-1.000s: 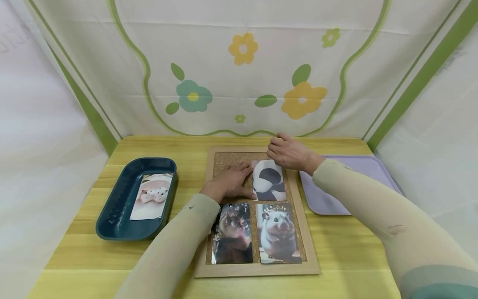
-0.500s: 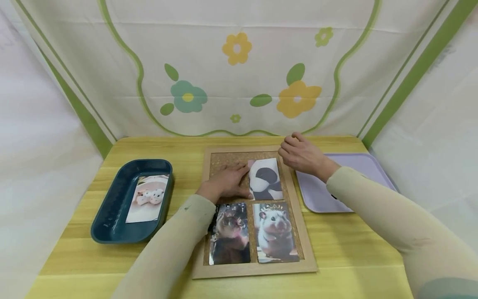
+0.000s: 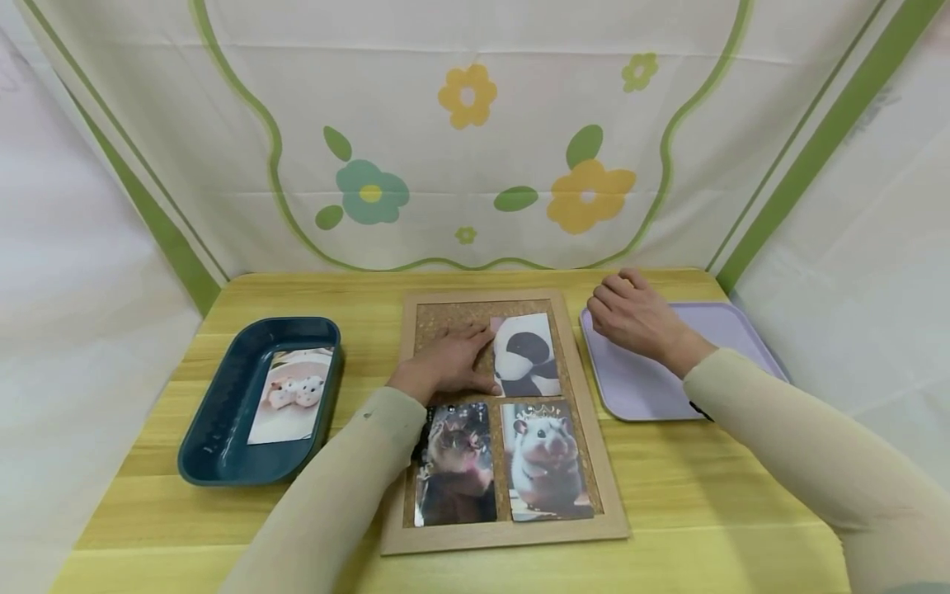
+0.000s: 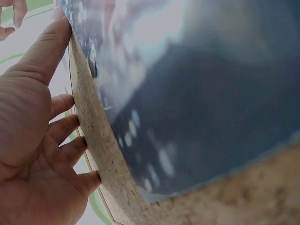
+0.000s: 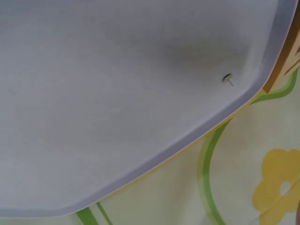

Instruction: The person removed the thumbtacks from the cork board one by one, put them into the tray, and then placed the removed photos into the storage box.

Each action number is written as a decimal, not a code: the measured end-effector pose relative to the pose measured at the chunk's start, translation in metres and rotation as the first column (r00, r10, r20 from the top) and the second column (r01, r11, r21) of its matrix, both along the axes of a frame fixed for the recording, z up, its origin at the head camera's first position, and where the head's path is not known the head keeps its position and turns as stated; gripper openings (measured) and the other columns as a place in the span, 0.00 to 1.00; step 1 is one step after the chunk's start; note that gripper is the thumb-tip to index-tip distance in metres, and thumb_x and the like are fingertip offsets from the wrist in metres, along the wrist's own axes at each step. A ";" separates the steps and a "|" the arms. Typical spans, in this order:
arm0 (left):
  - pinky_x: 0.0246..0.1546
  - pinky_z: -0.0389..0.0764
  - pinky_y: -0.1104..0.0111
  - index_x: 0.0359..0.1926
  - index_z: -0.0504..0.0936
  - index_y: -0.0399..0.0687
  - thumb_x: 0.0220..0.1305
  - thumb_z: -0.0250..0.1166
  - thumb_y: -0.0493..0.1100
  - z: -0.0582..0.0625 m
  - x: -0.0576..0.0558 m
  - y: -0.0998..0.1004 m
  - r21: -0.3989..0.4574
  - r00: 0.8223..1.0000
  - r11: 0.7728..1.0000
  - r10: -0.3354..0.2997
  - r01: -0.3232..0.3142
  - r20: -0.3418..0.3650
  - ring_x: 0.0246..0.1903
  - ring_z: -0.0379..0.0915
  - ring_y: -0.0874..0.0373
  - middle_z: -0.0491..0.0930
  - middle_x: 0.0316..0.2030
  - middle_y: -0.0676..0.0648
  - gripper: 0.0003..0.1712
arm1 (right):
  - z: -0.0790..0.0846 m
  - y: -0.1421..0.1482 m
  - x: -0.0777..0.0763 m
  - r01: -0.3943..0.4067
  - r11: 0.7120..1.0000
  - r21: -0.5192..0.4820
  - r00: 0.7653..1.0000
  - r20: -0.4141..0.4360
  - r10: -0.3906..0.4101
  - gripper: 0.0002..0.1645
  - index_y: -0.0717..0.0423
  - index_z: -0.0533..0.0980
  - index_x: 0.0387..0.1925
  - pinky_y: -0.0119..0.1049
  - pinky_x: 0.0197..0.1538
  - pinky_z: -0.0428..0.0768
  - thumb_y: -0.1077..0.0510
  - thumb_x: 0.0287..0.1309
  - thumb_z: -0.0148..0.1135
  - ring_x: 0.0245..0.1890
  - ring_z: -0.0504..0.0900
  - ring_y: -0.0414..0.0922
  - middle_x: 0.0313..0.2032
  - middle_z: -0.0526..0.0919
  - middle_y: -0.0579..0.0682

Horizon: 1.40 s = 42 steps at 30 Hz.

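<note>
My left hand [image 3: 449, 359] rests with fingers spread on the framed corkboard [image 3: 453, 313], its index finger and thumb tips at the left edge of a panda photo [image 3: 527, 363]. In the left wrist view, that hand's thumb reaches along the edge of a dark photo [image 4: 201, 103], which has a tack [image 4: 92, 63] near its top. My right hand [image 3: 634, 318] hovers over the lilac tray [image 3: 638, 388], fingers bent down and tips hidden; I cannot tell whether they hold anything. One thumbtack [image 5: 227, 78] lies near a corner of the tray [image 5: 117, 93].
Below the panda photo, a dark animal photo [image 3: 456, 470] and a crowned hamster photo [image 3: 547, 462] are tacked side by side on the board. A deep teal tray [image 3: 215, 441] at left holds one photo [image 3: 291, 396]. A flowered cloth [image 3: 430, 124] hangs behind the table.
My right hand has moved right, from the upper corner of the panda photo to above the lilac tray. The left hand has stayed on the board; the head view has shifted slightly.
</note>
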State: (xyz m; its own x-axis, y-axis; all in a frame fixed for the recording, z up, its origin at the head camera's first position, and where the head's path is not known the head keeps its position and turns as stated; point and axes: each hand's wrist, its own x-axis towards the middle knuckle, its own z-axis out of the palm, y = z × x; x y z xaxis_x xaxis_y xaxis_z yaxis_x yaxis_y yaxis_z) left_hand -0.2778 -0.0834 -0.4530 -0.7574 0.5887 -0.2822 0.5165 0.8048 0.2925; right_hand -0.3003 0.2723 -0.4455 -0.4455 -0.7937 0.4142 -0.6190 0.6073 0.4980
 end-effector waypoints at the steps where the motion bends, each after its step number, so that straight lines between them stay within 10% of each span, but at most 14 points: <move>1: 0.83 0.40 0.43 0.86 0.50 0.50 0.62 0.68 0.76 0.000 0.000 0.000 0.001 1.000 1.000 0.001 -0.001 0.004 0.84 0.40 0.46 0.46 0.85 0.45 0.64 | -0.001 0.003 0.001 0.003 1.000 -0.009 1.000 -0.002 -0.003 0.24 0.61 0.71 0.32 0.56 0.55 0.75 0.57 0.81 0.31 0.42 0.75 0.59 0.33 0.80 0.57; 36: 0.82 0.42 0.42 0.86 0.50 0.52 0.62 0.67 0.76 0.000 -0.002 -0.001 -0.018 1.000 1.000 -0.005 0.005 0.002 0.85 0.36 0.47 0.44 0.85 0.47 0.64 | -0.040 0.092 0.020 0.059 0.998 0.022 0.984 0.166 -0.062 0.31 0.62 0.71 0.31 0.57 0.50 0.75 0.52 0.81 0.24 0.40 0.76 0.60 0.31 0.79 0.58; 42: 0.83 0.41 0.42 0.86 0.49 0.52 0.62 0.67 0.76 0.000 -0.001 -0.001 -0.017 1.000 1.000 -0.004 0.004 0.007 0.85 0.36 0.47 0.43 0.86 0.47 0.64 | -0.043 0.092 0.020 0.034 0.999 0.004 0.980 0.198 -0.034 0.19 0.62 0.71 0.30 0.56 0.48 0.75 0.57 0.76 0.39 0.40 0.75 0.60 0.31 0.78 0.57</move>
